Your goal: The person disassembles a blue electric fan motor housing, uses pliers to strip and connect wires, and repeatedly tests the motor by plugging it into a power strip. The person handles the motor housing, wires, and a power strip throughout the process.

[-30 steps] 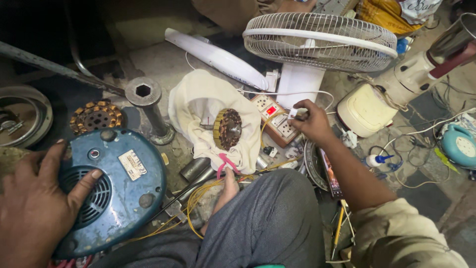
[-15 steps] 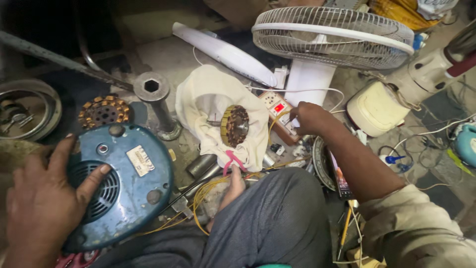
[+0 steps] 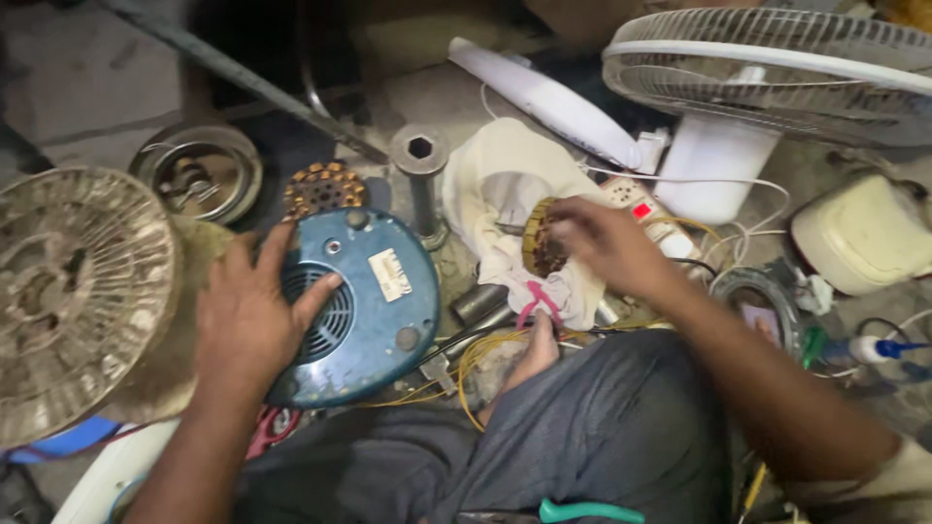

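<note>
The left hand (image 3: pixel 254 325) is lying spread, palm down, on the round blue motor housing (image 3: pixel 364 306) on the floor, fingers over its vent grille. The right hand (image 3: pixel 607 247) is reaching onto the white cloth (image 3: pixel 505 184) and touching the copper-wound stator (image 3: pixel 544 243) lying there, its fingers curled at the rim; whether they are pinching it is blurred. A steel socket tube (image 3: pixel 422 180) is standing between housing and cloth, and a white fan (image 3: pixel 767 73) is sitting beyond.

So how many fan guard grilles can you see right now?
2: a dusty grille at far left beside the left hand, and a white fan's grille at top right. More may lie outside the frame.
</note>
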